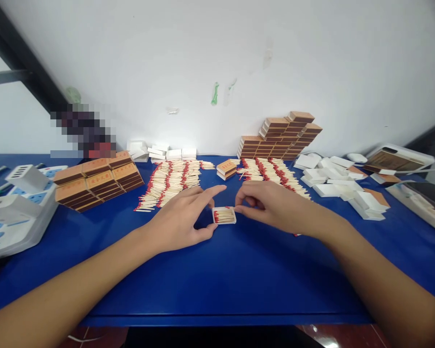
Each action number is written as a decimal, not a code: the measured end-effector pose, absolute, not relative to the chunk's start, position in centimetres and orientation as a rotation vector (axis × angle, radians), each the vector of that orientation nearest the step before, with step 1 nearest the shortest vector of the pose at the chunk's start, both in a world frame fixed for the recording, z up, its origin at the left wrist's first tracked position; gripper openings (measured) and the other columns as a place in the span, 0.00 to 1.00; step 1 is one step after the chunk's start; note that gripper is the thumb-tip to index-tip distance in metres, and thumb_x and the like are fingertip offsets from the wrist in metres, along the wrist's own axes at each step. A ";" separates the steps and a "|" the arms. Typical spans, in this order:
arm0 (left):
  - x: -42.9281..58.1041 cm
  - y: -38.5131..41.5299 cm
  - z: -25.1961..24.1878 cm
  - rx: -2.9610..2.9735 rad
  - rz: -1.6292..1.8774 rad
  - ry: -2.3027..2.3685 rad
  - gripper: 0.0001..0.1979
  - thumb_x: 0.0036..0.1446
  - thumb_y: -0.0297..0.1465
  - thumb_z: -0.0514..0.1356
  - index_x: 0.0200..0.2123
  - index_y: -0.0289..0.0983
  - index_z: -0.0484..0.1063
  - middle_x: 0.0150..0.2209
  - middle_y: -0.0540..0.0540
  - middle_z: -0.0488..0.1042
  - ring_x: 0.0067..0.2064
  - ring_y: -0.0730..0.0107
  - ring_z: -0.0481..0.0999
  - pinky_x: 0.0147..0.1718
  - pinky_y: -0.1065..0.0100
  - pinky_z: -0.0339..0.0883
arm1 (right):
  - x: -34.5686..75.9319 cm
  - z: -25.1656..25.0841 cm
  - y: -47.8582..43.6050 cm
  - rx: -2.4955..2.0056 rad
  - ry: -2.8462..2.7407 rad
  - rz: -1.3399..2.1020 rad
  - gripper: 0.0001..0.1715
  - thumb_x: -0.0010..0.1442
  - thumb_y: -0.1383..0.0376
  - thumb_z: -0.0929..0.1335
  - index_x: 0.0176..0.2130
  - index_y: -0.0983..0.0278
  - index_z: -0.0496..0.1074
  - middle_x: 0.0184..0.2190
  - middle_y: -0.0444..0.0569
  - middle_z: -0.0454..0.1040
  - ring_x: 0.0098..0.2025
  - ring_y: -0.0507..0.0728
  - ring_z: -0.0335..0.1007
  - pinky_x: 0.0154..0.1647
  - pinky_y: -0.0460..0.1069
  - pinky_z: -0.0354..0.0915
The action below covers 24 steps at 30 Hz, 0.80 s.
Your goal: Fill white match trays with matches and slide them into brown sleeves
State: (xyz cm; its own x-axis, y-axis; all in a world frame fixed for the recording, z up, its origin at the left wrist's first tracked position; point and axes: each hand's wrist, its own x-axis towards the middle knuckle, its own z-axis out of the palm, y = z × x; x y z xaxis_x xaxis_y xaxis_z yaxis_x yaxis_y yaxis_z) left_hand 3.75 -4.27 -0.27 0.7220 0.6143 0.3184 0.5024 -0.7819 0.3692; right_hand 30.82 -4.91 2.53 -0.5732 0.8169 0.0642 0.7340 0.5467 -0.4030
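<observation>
A small white matchbox tray (235,221) with red-tipped matches (223,215) in it lies near the middle of the blue table. My left hand (183,217) holds its left end between the thumb and a bent finger, with the index finger stretched out above. At the tray's right end is my right hand (263,205), fingers curled and tips together by the rim; whether anything is between them is hidden. Behind the tray sits a closed matchbox (226,169). Loose matches are spread in a left pile (170,181) and a right pile (275,171), the latter partly behind my right hand.
Stacked matchboxes stand at left (97,181) and against the wall (282,137). White empty trays lie at right (333,176) and back left (159,152). A power strip (39,212) is far left. Beyond the right trays are a phone-like device (400,159) and another dark object (429,198).
</observation>
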 end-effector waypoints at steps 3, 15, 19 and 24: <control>3.8 -4.3 -0.3 2.671 0.638 0.883 0.37 0.63 0.32 0.65 0.72 0.43 0.56 0.50 0.46 0.79 0.53 0.57 0.77 0.55 0.54 0.73 | 29.1 1.9 -5.8 -1.238 -2.576 0.421 0.08 0.72 0.62 0.67 0.40 0.61 0.73 0.39 0.48 0.77 0.36 0.55 0.70 0.36 0.50 0.59; 3.7 -4.3 -0.3 2.667 0.615 0.888 0.38 0.63 0.31 0.65 0.73 0.44 0.55 0.49 0.48 0.80 0.55 0.57 0.76 0.57 0.55 0.72 | 34.8 2.7 -2.3 -1.537 -2.365 0.087 0.12 0.69 0.60 0.67 0.36 0.61 0.77 0.31 0.50 0.76 0.34 0.59 0.70 0.34 0.51 0.58; 3.6 -4.3 -0.3 2.671 0.611 0.877 0.38 0.64 0.31 0.65 0.73 0.44 0.54 0.49 0.48 0.80 0.54 0.57 0.76 0.56 0.55 0.72 | 36.7 1.6 -0.9 -1.533 -2.439 0.181 0.10 0.65 0.60 0.68 0.36 0.60 0.79 0.30 0.49 0.77 0.32 0.58 0.70 0.33 0.51 0.59; 3.7 -4.3 -0.2 2.677 0.619 0.875 0.37 0.64 0.31 0.65 0.72 0.43 0.55 0.49 0.48 0.79 0.52 0.58 0.76 0.55 0.55 0.72 | 36.4 1.2 -0.9 -1.490 -2.460 0.249 0.11 0.65 0.60 0.67 0.37 0.59 0.80 0.31 0.49 0.78 0.31 0.57 0.70 0.33 0.51 0.59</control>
